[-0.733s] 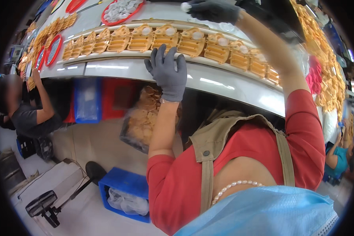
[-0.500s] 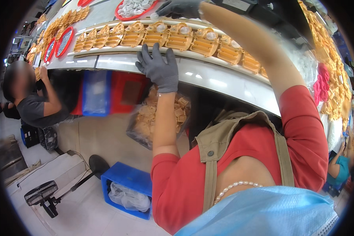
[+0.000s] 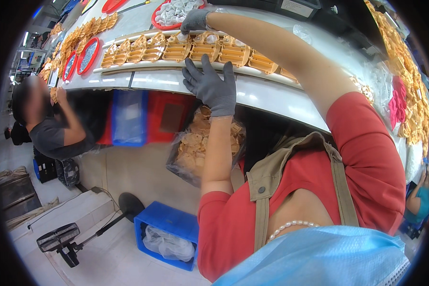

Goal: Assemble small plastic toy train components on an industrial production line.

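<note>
A row of orange plastic housings [image 3: 152,49] lies along white rails on the table. My left hand [image 3: 213,90], in a grey glove, is open at the near side of the row, its spread fingers by the front rail. On the far side, my gloved right hand [image 3: 194,21] reaches over the row. Its fingers pinch a small round white part [image 3: 182,37] at the upper end of one housing. Several housings to the right have a white part in their upper end; those to the left show none I can make out.
A red tray [image 3: 156,23] of white parts stands behind the row. Two red trays [image 3: 87,56] with small grey pieces sit to the left. Below the table edge are a bag of orange parts [image 3: 195,143] and a blue bin [image 3: 162,214]. A co-worker [image 3: 57,128] sits at left.
My right hand has come down from beside the tray of white parts to a housing, carrying the white part. My left hand stays at the row's near side, its fingers spread wider.
</note>
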Motion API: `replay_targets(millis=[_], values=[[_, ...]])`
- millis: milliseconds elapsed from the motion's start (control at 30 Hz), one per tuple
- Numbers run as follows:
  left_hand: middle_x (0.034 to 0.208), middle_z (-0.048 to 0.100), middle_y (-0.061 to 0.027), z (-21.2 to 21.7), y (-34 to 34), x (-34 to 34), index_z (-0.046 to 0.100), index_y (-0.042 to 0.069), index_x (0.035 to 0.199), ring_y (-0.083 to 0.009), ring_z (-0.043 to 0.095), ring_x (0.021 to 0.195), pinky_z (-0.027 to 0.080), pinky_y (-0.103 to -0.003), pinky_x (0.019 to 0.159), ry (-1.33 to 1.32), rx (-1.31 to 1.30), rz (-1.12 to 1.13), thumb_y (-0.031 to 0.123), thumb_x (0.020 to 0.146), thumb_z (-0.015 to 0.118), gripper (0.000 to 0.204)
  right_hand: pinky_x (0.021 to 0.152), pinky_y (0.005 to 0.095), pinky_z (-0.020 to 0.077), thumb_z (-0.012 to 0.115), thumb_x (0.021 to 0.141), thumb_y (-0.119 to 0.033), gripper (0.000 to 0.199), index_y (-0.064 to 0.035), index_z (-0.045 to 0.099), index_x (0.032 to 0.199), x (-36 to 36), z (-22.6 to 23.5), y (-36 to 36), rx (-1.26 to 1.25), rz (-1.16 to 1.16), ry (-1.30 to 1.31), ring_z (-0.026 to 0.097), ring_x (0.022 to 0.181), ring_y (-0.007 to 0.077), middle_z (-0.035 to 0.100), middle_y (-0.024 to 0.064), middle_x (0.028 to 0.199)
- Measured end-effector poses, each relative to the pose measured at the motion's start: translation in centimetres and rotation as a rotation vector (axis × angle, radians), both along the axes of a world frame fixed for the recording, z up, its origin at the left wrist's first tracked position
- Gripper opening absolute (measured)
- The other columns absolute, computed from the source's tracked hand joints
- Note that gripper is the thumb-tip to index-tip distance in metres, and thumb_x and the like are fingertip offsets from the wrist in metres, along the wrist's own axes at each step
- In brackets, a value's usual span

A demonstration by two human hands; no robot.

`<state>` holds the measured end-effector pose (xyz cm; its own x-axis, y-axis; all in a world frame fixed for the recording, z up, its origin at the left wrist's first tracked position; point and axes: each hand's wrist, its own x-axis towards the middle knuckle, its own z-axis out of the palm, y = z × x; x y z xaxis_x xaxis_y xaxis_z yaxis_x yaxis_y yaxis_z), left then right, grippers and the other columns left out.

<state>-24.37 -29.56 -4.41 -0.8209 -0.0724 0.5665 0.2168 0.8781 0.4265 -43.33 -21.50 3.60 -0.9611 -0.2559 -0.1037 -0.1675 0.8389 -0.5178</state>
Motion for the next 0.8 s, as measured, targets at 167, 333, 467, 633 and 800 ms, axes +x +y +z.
replay_targets(millis=[167, 333, 467, 633, 800], values=[[0.142, 0.031, -0.0263, -0.1, -0.2, -0.1, 0.051, 0.009, 0.129, -0.0491, 0.032, 0.128, 0.025, -0.058, 0.105, -0.003, 0.015, -0.012, 0.048, 0.08, 0.065, 0.064, 0.072, 0.0329, 0.0495, 0.069, 0.065, -0.029, 0.036, -0.0051, 0.073, 0.092, -2.0, -1.9, -0.6, 0.069, 0.03, 0.004, 0.062, 0.077, 0.0261, 0.068, 0.017, 0.091], [0.143, 0.032, -0.0254, -0.4, -0.4, -0.3, 0.051, 0.009, 0.127, -0.0485, 0.033, 0.128, 0.025, -0.058, 0.105, -0.02, 0.022, -0.005, 0.05, 0.08, 0.064, 0.064, 0.076, 0.03, 0.0506, 0.063, 0.08, -0.023, 0.027, -0.0101, 0.071, 0.102, -2.0, -2.4, -0.7, 0.163, 0.122, 0.182, 0.064, 0.077, 0.0204, 0.069, 0.0136, 0.093], [0.139, 0.036, -0.0262, 0.2, 0.1, -0.2, 0.054, 0.008, 0.125, -0.044, 0.035, 0.128, 0.027, -0.054, 0.105, 0.012, -0.006, 0.01, 0.047, 0.082, 0.063, 0.059, 0.075, 0.0277, 0.0514, 0.063, 0.084, -0.027, 0.026, -0.0115, 0.071, 0.103, 0.3, -2.2, 0.1, -0.271, 0.028, 0.159, 0.066, 0.078, 0.0166, 0.07, 0.0096, 0.093], [0.139, 0.037, -0.0254, 0.2, 0.3, -0.2, 0.056, 0.008, 0.124, -0.044, 0.035, 0.128, 0.028, -0.054, 0.105, 0.004, 0.0, 0.018, 0.047, 0.081, 0.064, 0.059, 0.075, 0.0307, 0.0519, 0.065, 0.081, -0.029, 0.028, -0.0149, 0.072, 0.104, 1.8, -1.6, 0.6, -0.109, 0.049, 0.121, 0.068, 0.078, 0.0171, 0.072, 0.0063, 0.093], [0.139, 0.036, -0.0247, -0.3, 0.2, -0.5, 0.055, 0.009, 0.124, -0.0447, 0.036, 0.127, 0.027, -0.055, 0.105, 0.01, 0.001, 0.016, 0.049, 0.08, 0.064, 0.06, 0.074, 0.0303, 0.0518, 0.067, 0.081, -0.029, 0.027, -0.0146, 0.072, 0.103, 2.0, -1.8, 0.7, -0.106, 0.037, 0.159, 0.068, 0.076, 0.0167, 0.072, 0.0051, 0.09]])
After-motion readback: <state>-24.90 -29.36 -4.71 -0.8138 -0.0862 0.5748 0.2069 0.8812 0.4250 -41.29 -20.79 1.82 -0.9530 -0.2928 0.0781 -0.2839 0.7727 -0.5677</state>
